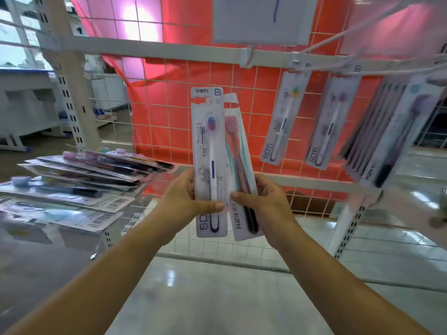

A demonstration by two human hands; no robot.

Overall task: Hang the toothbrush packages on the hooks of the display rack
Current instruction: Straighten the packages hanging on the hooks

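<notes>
I hold two toothbrush packages upright in front of the wire display rack [169,97]. My left hand [186,197] grips the white single-brush package [209,151], thumb across its lower front. My right hand [261,199] pinches the Hane package [238,151] with pink and teal brushes, which sits just behind and to the right of the first. Long white hooks [338,37] reach out from the rack's crossbar at the upper right. Two BDM packages [283,122] [331,124] hang there, and several Hane packs [391,136] hang farther right.
A pile of loose toothbrush packages [79,180] lies on a shiny grey surface [43,257] to my left. A white card [261,20] hangs at the rack's top. The rack's white upright post [348,221] stands at the right, over a glossy tiled floor [217,293].
</notes>
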